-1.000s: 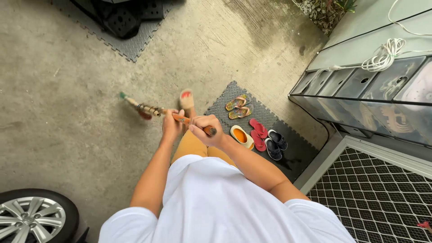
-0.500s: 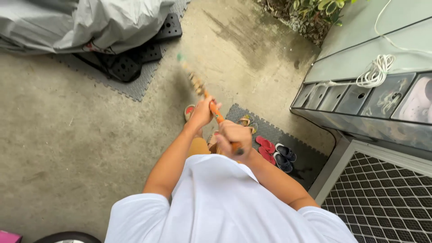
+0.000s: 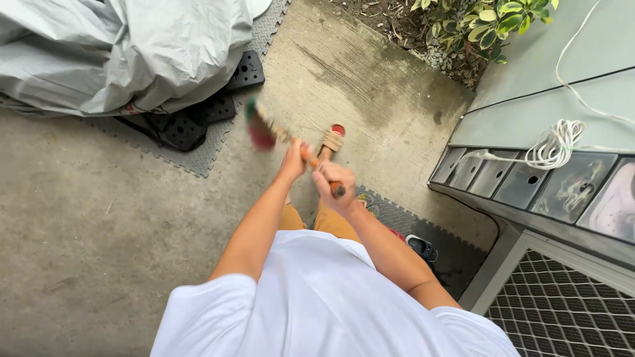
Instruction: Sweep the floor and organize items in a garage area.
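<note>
Both of my hands grip an orange-handled stick that points away and to the left. My left hand holds it further up, my right hand holds the near end. The stick's far end is blurred, with red and green on it, and hangs over the concrete floor. One sandalled foot steps forward just beyond my hands.
A grey cover drapes over something at the upper left, on dark foam mats. A shoe cabinet with a coiled white cord stands right. A dark mat holds a shoe. Plants grow behind.
The view has swung up and left as I stepped forward. The stick has swung from pointing left and low to pointing ahead. The wheel and most shoes have left view.
</note>
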